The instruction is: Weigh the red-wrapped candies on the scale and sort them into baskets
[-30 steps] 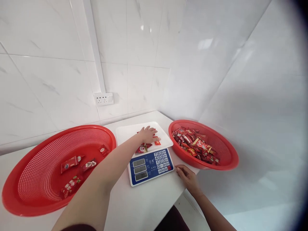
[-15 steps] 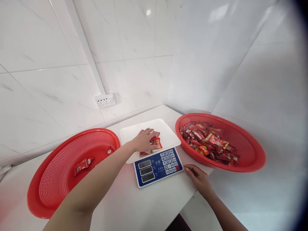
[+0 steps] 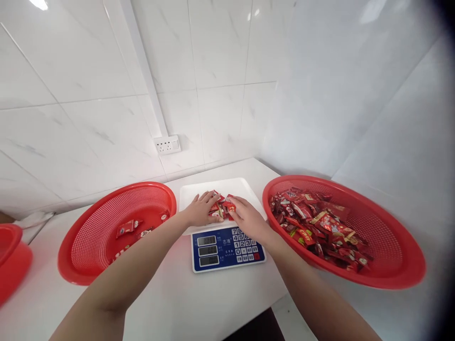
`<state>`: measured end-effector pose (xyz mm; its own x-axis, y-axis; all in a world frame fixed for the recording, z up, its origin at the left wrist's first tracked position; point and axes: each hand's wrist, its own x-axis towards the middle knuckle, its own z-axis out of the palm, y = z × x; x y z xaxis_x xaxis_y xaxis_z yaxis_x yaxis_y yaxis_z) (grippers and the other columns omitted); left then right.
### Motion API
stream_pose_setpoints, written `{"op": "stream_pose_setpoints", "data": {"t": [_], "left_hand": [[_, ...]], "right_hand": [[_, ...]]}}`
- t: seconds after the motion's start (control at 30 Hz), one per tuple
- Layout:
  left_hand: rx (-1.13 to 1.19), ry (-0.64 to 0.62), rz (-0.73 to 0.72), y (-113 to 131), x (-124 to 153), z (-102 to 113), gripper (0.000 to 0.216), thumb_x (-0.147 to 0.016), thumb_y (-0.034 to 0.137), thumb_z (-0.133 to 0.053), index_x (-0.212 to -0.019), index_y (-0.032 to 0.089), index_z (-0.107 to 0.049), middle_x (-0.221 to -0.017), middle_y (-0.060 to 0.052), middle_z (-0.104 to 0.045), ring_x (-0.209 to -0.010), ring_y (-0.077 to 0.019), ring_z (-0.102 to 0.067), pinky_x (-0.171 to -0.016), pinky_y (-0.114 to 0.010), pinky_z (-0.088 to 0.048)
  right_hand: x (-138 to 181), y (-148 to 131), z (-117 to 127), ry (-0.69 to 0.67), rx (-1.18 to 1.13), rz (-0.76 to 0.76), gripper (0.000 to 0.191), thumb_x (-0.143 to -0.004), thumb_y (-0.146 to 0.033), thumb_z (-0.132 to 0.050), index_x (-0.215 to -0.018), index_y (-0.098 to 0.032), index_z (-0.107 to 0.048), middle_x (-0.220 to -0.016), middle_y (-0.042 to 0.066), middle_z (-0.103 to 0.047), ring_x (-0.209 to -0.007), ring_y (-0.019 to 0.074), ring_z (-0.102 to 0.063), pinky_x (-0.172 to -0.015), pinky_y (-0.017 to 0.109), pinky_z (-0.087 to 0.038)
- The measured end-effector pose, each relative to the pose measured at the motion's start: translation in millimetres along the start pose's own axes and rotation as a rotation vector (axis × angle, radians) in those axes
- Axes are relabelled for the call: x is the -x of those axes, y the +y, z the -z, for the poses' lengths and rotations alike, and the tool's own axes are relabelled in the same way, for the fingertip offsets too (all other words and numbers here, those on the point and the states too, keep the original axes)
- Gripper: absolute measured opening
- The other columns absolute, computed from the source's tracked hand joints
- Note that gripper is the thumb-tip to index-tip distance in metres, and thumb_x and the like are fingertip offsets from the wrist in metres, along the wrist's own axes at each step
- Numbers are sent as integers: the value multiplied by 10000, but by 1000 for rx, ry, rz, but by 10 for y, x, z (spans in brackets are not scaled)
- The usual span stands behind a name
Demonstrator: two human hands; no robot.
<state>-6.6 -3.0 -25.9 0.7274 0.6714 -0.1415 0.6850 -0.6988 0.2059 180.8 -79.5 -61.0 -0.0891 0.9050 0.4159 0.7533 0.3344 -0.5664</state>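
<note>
Packets and baskets are red, the scale panel blue, the tiles grey-veined white.

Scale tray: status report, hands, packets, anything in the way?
Left hand, right hand at packets. Packets bunched on tray. Left basket, right basket alongside; nothing visibly blocking.

R grip off desk beside scale, now up over tray, touching red pkts opp. L grip. Pt of another red basket now in view, far L.
</note>
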Motion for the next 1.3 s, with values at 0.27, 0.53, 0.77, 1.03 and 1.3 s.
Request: {"op": "stream_pose_setpoints", "data": {"t": [0.27,0.53,0.77,1.03,1.3], "left_hand": [[-27,-27,93,-27,516,86,852,-779,744,-275,-1465,279,-74,-1553,-74,-39,-1409,-280,15,-1118,-507,-90],[-64,-27,52,-38,760,-14,745,-792,715,-318,-1437,367,-182,-1551,-24,-79,-1407,-304,-20,-1108,-546,-111],[-18,-60,27,-32,736,-58,727,-798,709,-311,-1435,395,-153,-1550,-11,-70,-1408,-286,-10,-1113,-541,-79],[6,-53,40,-19,701,-54,714,-803,697,-327,-1429,381,-191,-1550,-25,-73,-1408,-288,-22,-1107,-540,-120],[0,-48,67,-58,703,-28,699,-829,675,-296,-1437,347,-191,-1551,-22,-60,-1409,-282,-33,-1117,-516,-110]], "right_hand": [[-104,195,-21,-135,109,-65,398,-844,-200,-449,-1219,-188,-581,-1325,95,-518,-1248,240,-439,-1016,421,-387],[-103,116,-110,-214,131,38,395,-846,-326,-508,-1221,-233,-596,-1330,69,-524,-1295,312,-361,-1035,517,-324],[-47,247,-54,-168,119,17,382,-824,-317,-542,-1193,-249,-613,-1283,63,-566,-1273,305,-395,-1034,519,-329],[-319,7,-129,-241,117,51,545,-896,-553,-333,-1349,-273,-451,-1441,54,-391,-1369,306,-211,-1058,534,-243],[-400,19,-165,-324,133,26,586,-901,-578,-266,-1296,-223,-513,-1350,95,-503,-1349,315,-264,-1057,581,-176]]}}
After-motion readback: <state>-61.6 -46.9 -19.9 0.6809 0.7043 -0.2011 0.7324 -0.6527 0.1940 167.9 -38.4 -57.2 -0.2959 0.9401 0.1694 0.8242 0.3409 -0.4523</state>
